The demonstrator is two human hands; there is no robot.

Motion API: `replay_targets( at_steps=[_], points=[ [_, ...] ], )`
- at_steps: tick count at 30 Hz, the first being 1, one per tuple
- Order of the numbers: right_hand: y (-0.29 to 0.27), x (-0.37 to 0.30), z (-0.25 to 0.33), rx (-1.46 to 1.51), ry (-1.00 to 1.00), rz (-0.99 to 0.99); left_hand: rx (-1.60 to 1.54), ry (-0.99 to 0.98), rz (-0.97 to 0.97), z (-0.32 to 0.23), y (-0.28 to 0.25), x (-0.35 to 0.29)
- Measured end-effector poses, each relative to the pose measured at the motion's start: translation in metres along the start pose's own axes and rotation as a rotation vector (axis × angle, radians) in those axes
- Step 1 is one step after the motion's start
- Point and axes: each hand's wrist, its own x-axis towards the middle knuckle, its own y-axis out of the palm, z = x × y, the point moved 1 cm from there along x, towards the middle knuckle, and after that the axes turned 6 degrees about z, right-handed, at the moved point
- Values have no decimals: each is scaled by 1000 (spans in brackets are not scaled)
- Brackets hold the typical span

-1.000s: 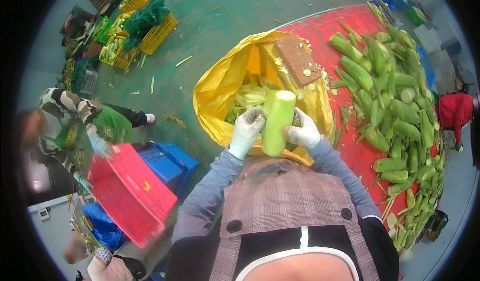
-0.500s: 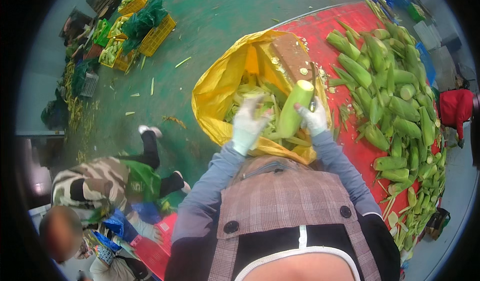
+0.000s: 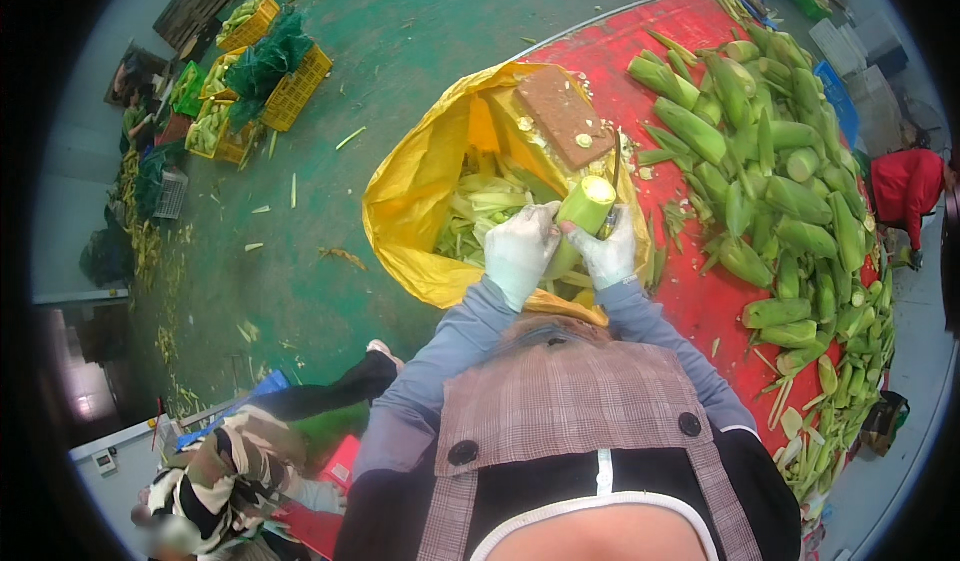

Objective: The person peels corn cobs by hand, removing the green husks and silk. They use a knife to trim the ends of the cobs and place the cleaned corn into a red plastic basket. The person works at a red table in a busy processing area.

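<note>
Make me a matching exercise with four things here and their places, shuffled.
1. pale green cylindrical corn ear
2. brown rectangular block
3. heap of green husked-in corn ears
4. yellow slotted plastic crates

A. on the red flat surface
B. picture's upper left
C. between the white-gloved left hand and white-gloved right hand
D. at the yellow plastic sack's upper right edge

Pairs: 1-C, 2-D, 3-A, 4-B

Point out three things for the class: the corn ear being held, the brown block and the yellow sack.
Corn ear (image 3: 577,209): head view, green side below the pale cut end.
Brown block (image 3: 562,117): head view, middle of its top face.
Yellow sack (image 3: 403,183): head view, left wall.
</note>
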Motion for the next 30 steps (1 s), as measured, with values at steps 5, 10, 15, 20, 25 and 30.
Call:
replay_targets(
  at_steps=[5,10,15,20,25,30],
  points=[
    [-10,3,-5,72,-3,34,-170,-7,-66,-11,-9,-3],
    [-10,0,-4,33,20,36,-239,-101,-57,-12,-1,-9],
    [-18,0,2,74,12,80,-252,-66,-107,-17,0,-5],
    [-23,2,-10,97,-55,140,-424,-261,-94,-6,12,-9],
    [-33,4,4,242,111,342,-858,-465,-68,20,39,-24],
    [-32,4,-8,447,50,343,-634,-183,-165,-12,24,-18]
  ],
)
